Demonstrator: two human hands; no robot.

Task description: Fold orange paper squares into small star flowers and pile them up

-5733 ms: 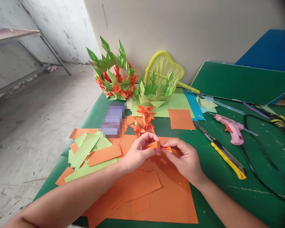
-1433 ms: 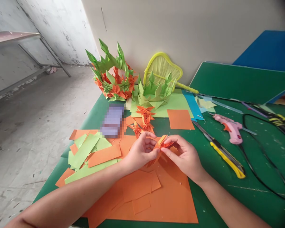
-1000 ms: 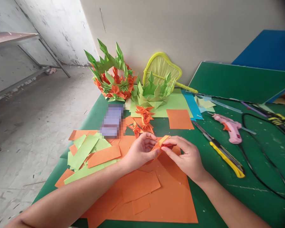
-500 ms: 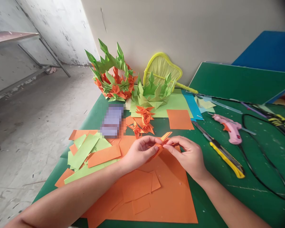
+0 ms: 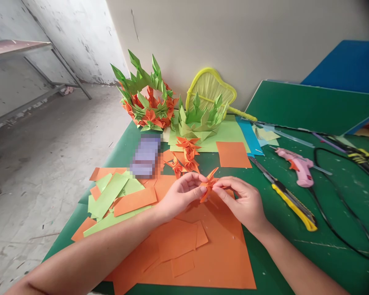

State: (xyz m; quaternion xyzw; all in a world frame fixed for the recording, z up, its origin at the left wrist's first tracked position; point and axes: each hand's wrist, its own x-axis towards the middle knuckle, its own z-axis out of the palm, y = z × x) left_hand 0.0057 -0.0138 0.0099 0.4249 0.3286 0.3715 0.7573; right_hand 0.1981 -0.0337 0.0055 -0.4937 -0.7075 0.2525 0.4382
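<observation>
Between my hands is a small folded orange paper piece (image 5: pixel 209 185) with pointed petals, above the large orange sheet (image 5: pixel 224 246). My left hand (image 5: pixel 184 194) pinches its left side between thumb and fingers. From the right, my right hand (image 5: pixel 242 199) pinches the other side with thumb and forefinger. Several folded orange flowers (image 5: pixel 189 153) lie just beyond my hands. Behind them stands a green folded paper crown (image 5: pixel 199 121) on green sheets. A taller green and orange paper crown (image 5: pixel 150 108) is at its left.
Orange and green paper pieces (image 5: pixel 110 196) lie at the left beside a blurred phone-like object (image 5: pixel 146 155). A yellow cutter (image 5: pixel 290 203), a pink glue gun (image 5: pixel 298 166) with its black cord and an orange square (image 5: pixel 233 154) are at the right. A yellow-rimmed fan (image 5: pixel 210 84) leans on the wall.
The orange piece has turned and opened out, showing its spread petals and centre. My fingers have shifted slightly around it, and both hands still pinch it.
</observation>
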